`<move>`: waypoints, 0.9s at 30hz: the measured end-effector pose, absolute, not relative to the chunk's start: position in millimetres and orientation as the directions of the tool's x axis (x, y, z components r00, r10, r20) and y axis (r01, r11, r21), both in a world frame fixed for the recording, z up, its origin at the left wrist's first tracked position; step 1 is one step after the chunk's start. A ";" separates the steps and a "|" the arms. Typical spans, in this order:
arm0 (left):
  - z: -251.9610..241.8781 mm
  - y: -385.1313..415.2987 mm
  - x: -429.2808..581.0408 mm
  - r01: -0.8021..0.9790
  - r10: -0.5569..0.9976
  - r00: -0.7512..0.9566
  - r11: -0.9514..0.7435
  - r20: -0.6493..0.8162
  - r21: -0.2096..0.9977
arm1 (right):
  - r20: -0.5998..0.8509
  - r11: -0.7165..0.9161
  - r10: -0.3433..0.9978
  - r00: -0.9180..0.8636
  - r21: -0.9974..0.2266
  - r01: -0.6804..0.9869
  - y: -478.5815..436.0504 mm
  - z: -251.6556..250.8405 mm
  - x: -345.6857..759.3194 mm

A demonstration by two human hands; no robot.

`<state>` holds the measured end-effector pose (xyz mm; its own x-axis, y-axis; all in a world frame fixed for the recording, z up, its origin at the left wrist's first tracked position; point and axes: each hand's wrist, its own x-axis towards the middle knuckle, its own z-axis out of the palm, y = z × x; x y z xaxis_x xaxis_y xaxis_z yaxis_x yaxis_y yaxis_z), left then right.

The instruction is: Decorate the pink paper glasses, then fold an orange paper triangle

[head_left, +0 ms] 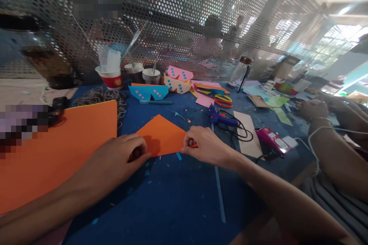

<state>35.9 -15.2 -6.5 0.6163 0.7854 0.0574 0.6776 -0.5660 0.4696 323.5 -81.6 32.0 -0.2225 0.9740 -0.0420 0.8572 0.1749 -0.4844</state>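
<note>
Between my hands lies a piece of orange paper (162,134), its top corner pointing away from me. My left hand (126,157) pinches its left edge between thumb and curled fingers. At the opposite corner my right hand (201,143) grips the paper, and a bit of orange shows beside the fingers. Small blue scraps lie on the blue tabletop just below the paper. A large stack of orange sheets (71,138) lies under and beyond my left forearm. To the right of the paper rests a blue glue gun (222,118) with a black cord.
Behind stand folded blue paper (148,92) with small squares, a pen (156,102), paper cups (110,77) and scissors (222,100). A pink box (273,140) and beige card (247,132) lie right. A co-worker's arms (324,130) reach in at far right. Perforated metal (172,15) backs the table.
</note>
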 end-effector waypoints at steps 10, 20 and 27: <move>-4.1 -16.9 32.4 0.663 0.767 0.632 -0.607 0.106 0.439 | -0.038 0.176 0.974 -0.222 -0.484 0.857 -81.4 31.7 322.8; -4.0 -19.4 27.4 0.675 0.779 0.608 -0.610 0.155 0.415 | -0.046 0.183 0.971 -0.233 -0.480 0.858 -80.8 31.2 324.2; -5.5 -19.1 24.2 0.681 0.825 0.556 -0.521 0.100 0.514 | -0.051 0.179 0.972 -0.230 -0.476 0.861 -81.9 31.8 323.6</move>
